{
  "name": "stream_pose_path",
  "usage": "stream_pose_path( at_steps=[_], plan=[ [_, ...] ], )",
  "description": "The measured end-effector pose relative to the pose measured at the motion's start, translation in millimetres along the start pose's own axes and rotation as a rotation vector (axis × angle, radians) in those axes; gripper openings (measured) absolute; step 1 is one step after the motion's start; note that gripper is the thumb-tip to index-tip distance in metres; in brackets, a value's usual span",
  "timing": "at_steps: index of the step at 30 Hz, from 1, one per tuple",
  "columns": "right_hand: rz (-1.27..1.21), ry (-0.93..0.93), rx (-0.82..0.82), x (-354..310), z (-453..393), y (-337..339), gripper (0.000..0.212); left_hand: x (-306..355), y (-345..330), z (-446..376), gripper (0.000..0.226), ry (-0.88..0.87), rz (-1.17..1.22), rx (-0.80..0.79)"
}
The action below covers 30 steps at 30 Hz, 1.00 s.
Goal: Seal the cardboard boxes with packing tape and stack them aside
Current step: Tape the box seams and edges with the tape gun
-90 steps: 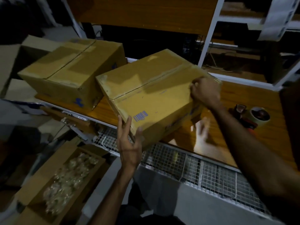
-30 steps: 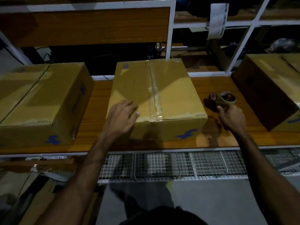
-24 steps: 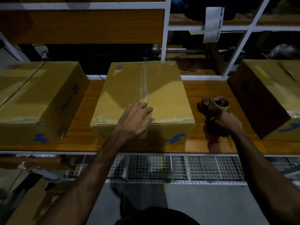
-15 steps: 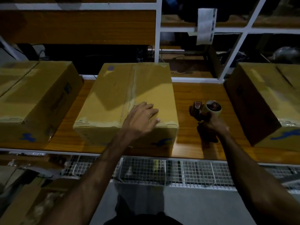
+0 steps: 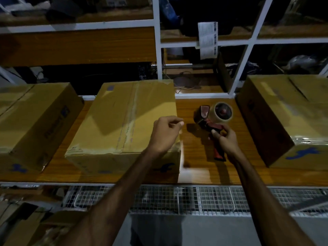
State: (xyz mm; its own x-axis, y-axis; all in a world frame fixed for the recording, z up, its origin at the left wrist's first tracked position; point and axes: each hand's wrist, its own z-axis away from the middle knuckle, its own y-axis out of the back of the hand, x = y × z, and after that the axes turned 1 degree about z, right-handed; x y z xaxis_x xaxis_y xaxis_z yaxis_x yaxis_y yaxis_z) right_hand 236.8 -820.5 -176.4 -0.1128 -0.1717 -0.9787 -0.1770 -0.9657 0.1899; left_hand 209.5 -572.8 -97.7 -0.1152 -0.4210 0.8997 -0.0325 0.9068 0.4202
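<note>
A closed cardboard box (image 5: 113, 125) sits in the middle of the wooden table (image 5: 197, 164), old tape along its centre seam. My left hand (image 5: 165, 134) hovers over its near right corner, fingers curled, holding nothing that I can see. Right of the box lies a red tape dispenser (image 5: 212, 125) with a roll of packing tape. My right hand (image 5: 225, 141) grips its red handle. A second box (image 5: 33, 121) stands at the left, a third box (image 5: 291, 118) at the right.
White-framed shelves (image 5: 158, 41) rise behind the table, with a paper label (image 5: 207, 39) hanging from a crossbar. A wire mesh rack (image 5: 177, 197) runs below the table's front edge. More cartons (image 5: 23, 226) sit on the floor at the lower left.
The centre box was set down flat on the table. My left hand slid from its top to the right corner and curled. My right hand reached the tape dispenser and closed on its handle.
</note>
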Motion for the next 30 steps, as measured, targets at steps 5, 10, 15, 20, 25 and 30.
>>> stream_pose_path(
  at_steps=[5, 10, 15, 20, 25, 30],
  plan=[
    [0.031, 0.296, -0.031, -45.3, 20.7, -4.3, 0.026, 10.8, -8.4, -16.5, 0.029, 0.280, 0.444, 0.075],
    [-0.005, 0.432, -0.063, -76.5, 42.8, -24.6, 0.031, 25.1, -6.8, -19.7, 0.057, 0.462, 0.703, 0.018],
    [-0.054, 0.455, -0.039, -89.6, 51.3, -44.2, 0.033, 18.2, 10.1, -8.7, 0.049, 0.419, 0.862, -0.029],
    [-0.064, 0.497, 0.014, -103.4, 50.2, -65.7, 0.031, 7.0, 36.1, 2.3, 0.041, 0.367, 1.002, -0.102],
    [-0.044, 0.556, 0.061, -118.9, 51.0, -90.2, 0.031, -2.1, 71.4, 5.9, 0.030, 0.424, 1.297, -0.263],
    [0.020, 0.627, 0.066, -132.3, 57.9, -118.5, 0.031, -3.8, 112.9, 0.1, 0.078, 0.498, 1.368, -0.325]
  ],
)
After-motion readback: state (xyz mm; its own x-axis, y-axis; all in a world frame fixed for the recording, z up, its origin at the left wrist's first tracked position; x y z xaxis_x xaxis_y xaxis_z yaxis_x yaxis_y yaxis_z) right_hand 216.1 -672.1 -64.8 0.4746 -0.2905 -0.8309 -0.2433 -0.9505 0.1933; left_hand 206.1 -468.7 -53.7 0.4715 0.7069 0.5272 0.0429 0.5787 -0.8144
